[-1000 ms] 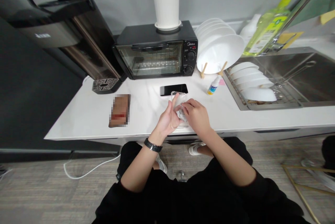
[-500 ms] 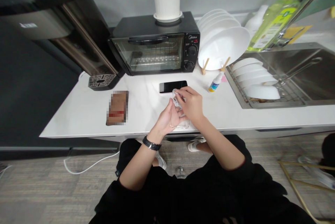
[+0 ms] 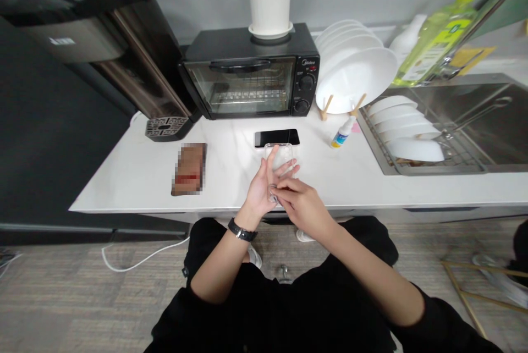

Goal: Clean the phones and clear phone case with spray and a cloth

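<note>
My left hand (image 3: 259, 188) supports a clear phone case (image 3: 284, 154), its thumb at the near side and its fingers spread behind and through the see-through plastic. Over the lower end of the case, my right hand (image 3: 300, 199) pinches a small whitish-grey piece (image 3: 273, 193) against it; its kind is not clear. Just beyond the case, a phone (image 3: 276, 138) with a dark screen lies flat on the white counter (image 3: 231, 171). A small spray bottle (image 3: 341, 134) with a blue and yellow label stands to the right.
A brown, blurred-out flat object (image 3: 188, 169) lies on the left, before a dark drink machine (image 3: 167, 127). Behind the phone stands a black toaster oven (image 3: 251, 81). White plates (image 3: 357, 75) in a wooden rack and a sink (image 3: 474, 166) with bowls are on the right.
My right hand has moved from the far end of the case down to its near end, with the whitish piece. More of the case and my left fingers now shows.
</note>
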